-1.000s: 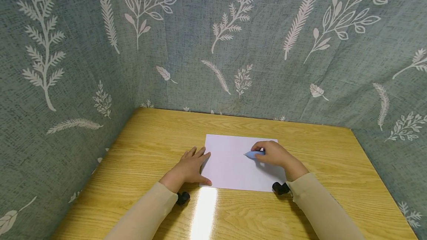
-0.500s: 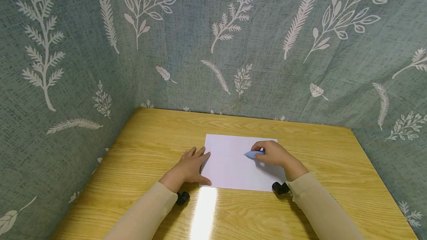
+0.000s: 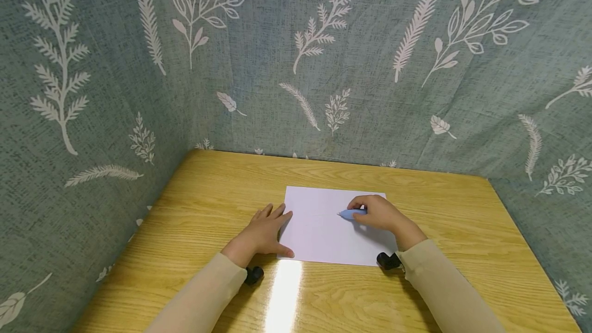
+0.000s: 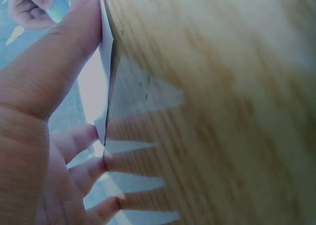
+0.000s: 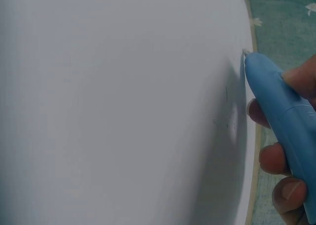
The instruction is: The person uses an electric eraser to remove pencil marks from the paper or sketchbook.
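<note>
A white sheet of paper (image 3: pixel 319 240) lies flat on the wooden table, bearing a very faint line. My left hand (image 3: pixel 261 233) rests on its left edge, fingers spread and straight; in the left wrist view the thumb (image 4: pixel 64 57) lies along that edge. Over the right half of the sheet, my right hand (image 3: pixel 379 213) grips a thick blue pen-shaped tool (image 3: pixel 352 214) with a fine tip pointing left. In the right wrist view the tool (image 5: pixel 281 106) is held between thumb and fingers, its tip at or just above the paper. Small dark specks and marks lie beside its shadow.
Wooden table surface (image 3: pixel 222 179) surrounds the sheet on all sides. Grey-green leaf-patterned cloth (image 3: pixel 277 66) hangs behind and at both sides of the table. A bright light reflection (image 3: pixel 283 294) falls on the wood in front of the paper.
</note>
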A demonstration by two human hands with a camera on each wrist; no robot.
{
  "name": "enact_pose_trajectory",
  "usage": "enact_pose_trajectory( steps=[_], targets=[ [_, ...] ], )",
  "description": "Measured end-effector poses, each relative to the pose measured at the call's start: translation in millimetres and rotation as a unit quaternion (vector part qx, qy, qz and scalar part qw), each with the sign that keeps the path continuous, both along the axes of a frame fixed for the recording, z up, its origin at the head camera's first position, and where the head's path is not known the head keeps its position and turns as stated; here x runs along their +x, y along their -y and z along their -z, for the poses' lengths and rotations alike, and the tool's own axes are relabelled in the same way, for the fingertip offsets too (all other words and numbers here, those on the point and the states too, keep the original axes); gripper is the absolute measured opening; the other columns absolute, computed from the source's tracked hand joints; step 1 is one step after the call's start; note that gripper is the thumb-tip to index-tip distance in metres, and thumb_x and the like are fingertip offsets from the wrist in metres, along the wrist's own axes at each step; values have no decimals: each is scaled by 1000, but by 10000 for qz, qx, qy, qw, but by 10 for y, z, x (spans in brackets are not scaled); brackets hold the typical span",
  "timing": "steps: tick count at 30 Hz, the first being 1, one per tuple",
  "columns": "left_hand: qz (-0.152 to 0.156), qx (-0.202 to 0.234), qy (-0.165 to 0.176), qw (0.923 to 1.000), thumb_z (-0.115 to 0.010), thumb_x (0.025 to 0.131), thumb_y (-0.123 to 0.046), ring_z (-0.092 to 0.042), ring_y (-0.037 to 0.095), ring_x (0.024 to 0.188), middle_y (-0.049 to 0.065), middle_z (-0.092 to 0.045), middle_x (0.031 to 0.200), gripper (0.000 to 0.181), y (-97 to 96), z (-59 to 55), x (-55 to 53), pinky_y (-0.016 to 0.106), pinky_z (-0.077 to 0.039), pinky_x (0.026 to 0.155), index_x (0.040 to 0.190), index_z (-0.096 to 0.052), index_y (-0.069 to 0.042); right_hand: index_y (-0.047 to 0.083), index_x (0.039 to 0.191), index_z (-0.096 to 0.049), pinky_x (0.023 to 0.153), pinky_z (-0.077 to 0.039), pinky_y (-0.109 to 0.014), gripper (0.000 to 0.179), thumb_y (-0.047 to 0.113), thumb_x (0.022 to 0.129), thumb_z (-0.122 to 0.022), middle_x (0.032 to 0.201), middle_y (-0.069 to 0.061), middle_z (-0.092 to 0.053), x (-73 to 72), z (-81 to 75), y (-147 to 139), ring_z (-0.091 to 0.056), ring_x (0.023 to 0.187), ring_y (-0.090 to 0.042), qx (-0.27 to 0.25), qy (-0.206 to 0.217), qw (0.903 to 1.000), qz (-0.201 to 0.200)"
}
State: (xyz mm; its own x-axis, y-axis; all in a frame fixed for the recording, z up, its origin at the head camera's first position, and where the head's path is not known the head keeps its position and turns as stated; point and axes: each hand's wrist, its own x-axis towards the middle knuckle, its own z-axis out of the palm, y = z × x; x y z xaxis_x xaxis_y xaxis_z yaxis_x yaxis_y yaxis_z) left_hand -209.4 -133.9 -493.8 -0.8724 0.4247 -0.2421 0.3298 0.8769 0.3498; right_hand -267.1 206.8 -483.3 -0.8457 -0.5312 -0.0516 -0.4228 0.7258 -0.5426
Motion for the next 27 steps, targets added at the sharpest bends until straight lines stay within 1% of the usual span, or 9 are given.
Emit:
enact_pose_trajectory(
  steps=[6, 11, 18, 27],
  targets=[
    [-47, 5, 51, 10000, -82, 70, -63, -8, 41, 152, 8, -17, 166, 110, -6, -13, 2, 58, -9, 121, 158, -34, -20, 15, 110, -74, 74, -49, -35, 18, 15, 93, -69, 100, 3, -69, 6, -15, -5, -59, 84, -13, -53, -32, 10000, -16],
    [-26, 40, 26, 10000, -82, 70, -62, -10, 42, 151, 9, -18, 166, 109, -4, -15, 3, 59, -10, 120, 158, -35, -18, 15, 108, -74, 73, -48, -35, 17, 14, 92, -70, 98, 3, -69, 13, -29, -9, -58, 83, -13, -64, -72, 10000, -21],
    [-50, 29, 5, 10000, -82, 69, -62, -10, 42, 151, 9, -19, 166, 109, -4, -21, 0, 59, -11, 120, 158, -36, -19, 16, 107, -74, 73, -47, -35, 16, 14, 92, -70, 97, 4, -68, 18, -40, -7, -58, 83, -13, -8, -134, 9999, -57],
    [-37, -20, -2, 10000, -82, 70, -62, -10, 42, 151, 9, -19, 166, 108, -5, -13, -1, 59, -11, 120, 158, -35, -19, 16, 105, -74, 71, -46, -34, 17, 12, 90, -71, 96, 5, -68, 7, -34, -14, -55, 79, -12, -11, -134, 9999, -67]
  ],
)
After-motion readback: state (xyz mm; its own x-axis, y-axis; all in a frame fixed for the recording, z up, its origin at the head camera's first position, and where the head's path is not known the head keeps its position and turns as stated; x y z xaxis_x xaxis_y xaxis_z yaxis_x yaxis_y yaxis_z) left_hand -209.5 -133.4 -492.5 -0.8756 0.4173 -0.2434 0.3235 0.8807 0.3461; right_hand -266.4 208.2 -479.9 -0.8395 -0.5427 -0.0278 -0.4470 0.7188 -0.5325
